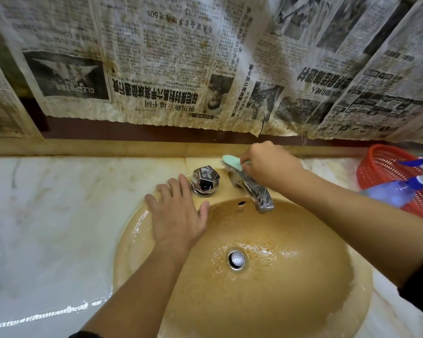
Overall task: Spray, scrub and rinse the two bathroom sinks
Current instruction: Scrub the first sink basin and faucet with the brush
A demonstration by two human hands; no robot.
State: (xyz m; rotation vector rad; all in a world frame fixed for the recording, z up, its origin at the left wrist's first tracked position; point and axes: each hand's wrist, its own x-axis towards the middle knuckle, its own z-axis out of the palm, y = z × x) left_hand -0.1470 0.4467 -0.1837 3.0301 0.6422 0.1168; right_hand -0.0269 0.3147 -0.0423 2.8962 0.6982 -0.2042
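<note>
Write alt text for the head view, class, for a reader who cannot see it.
A right hand scrubs the faucet base with a green brush while the left hand rests flat on the tan sink rim. A spray bottle lies against a red basket.

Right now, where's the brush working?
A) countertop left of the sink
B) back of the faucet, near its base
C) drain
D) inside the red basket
B. The right hand grips the green brush with its bristles against the back of the faucet, near its base, while the left hand rests flat on the sink rim beside the faceted knob.
</note>
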